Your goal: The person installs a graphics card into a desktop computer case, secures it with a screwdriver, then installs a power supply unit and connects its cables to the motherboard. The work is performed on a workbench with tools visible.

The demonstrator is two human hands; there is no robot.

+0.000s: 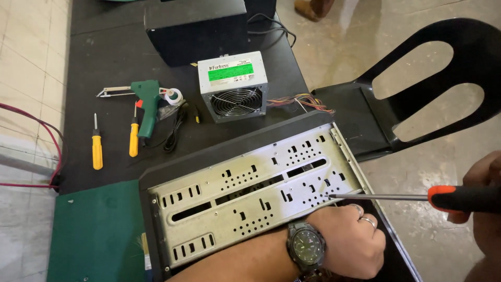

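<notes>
1. Left hand (348, 241), with a watch, presses on the computer case (250, 190) edge; its grip looks closed on nothing.
2. Right hand (482, 201) clenches the screwdriver (417, 197); I would keep the tip straight on the metal panel.
3. The case lies flat on the table (104, 52).

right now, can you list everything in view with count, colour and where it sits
computer case: 1, black, near table edge
drive cage: 1, silver, inside case
power supply: 1, grey, table centre
black box: 1, table far end
yellow screwdrivers: 2, table left
green soldering gun: 1, beside screwdrivers
green mat: 1, lower left
black chair: 1, right
long screwdriver: 1, orange-black handle, tip at cage
left hand: watch, rings, on case
right hand: holds long screwdriver
</notes>
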